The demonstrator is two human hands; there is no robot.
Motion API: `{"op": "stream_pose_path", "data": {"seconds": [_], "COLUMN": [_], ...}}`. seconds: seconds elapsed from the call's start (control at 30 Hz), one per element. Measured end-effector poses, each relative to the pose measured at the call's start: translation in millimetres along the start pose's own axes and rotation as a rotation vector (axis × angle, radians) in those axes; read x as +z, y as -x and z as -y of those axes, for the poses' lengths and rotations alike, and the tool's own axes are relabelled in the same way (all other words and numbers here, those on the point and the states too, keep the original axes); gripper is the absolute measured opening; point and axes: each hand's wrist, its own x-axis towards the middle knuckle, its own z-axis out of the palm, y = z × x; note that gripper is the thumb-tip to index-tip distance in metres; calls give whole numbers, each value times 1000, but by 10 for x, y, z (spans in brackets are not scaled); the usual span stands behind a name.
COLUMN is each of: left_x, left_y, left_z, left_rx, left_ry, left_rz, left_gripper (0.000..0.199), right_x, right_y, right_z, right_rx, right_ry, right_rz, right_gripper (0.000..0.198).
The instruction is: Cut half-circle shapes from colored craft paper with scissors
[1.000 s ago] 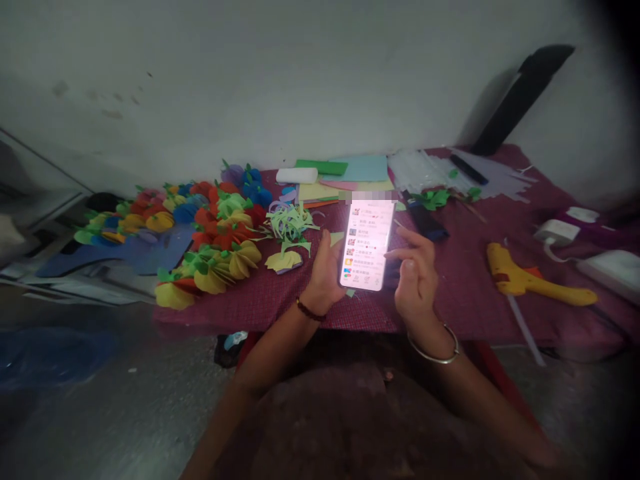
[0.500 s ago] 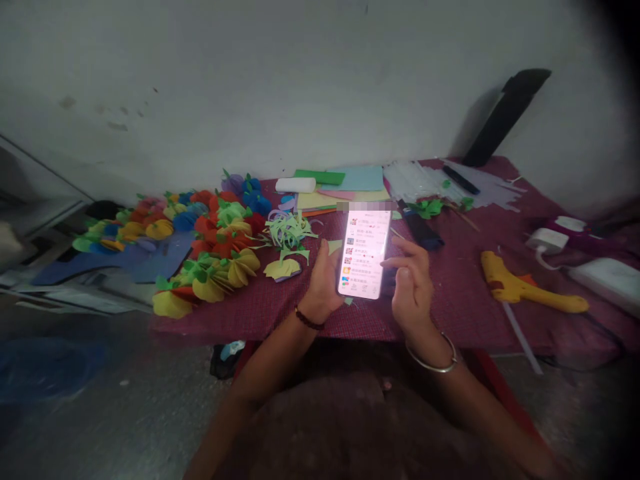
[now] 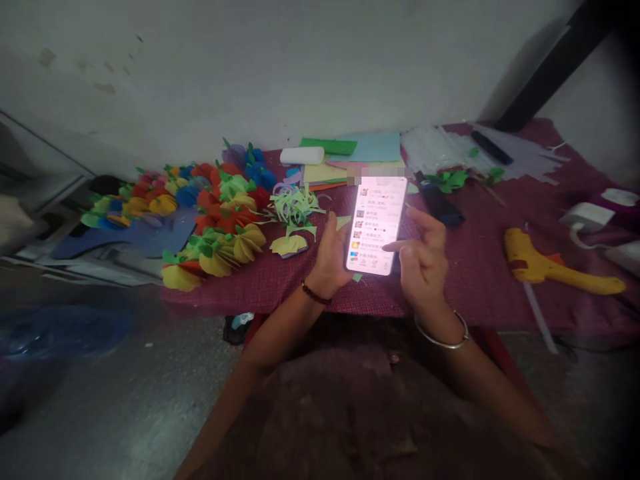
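Note:
A lit smartphone (image 3: 376,225) showing a list with small icons is held above the table, tilted a little. My left hand (image 3: 330,252), a beaded bracelet at its wrist, is closed around the phone's left side; most of its fingers are hidden behind the phone. From the right, my right hand (image 3: 424,259) points a finger at the lower right of the screen, its other fingers apart and holding nothing. A silver bangle (image 3: 445,340) circles that wrist. Left of the phone lie curly paper strips (image 3: 295,205) and yellow paper cutouts (image 3: 289,245).
Colourful paper pumpkins (image 3: 220,200) crowd the table's left side. Behind the phone are coloured paper sheets (image 3: 373,147), a white roll (image 3: 302,156) and translucent sticks (image 3: 435,150). A yellow glue gun (image 3: 555,267) lies right, its glue stick jutting over the edge of the red checked cloth (image 3: 480,293).
The view has shifted, so table and hands appear higher, with most things farther right. My right pointing finger has come over the phone's screen. My left hand still holds the phone.

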Motion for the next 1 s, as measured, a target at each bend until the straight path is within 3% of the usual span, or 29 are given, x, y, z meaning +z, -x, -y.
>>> {"op": "stream_pose_path", "data": {"seconds": [0.7, 1.0], "left_x": [-7, -16], "left_y": [-5, -18], "left_z": [2, -1], "left_rx": [18, 24], "left_ry": [-12, -12], "left_rz": [-3, 0], "left_gripper": [70, 70], "right_x": [22, 13], "right_y": [-20, 8], "right_z": [-41, -74], "right_rx": [-6, -24], "right_ry": [30, 29], "right_rz": [-11, 44], "right_gripper": [33, 30]}}
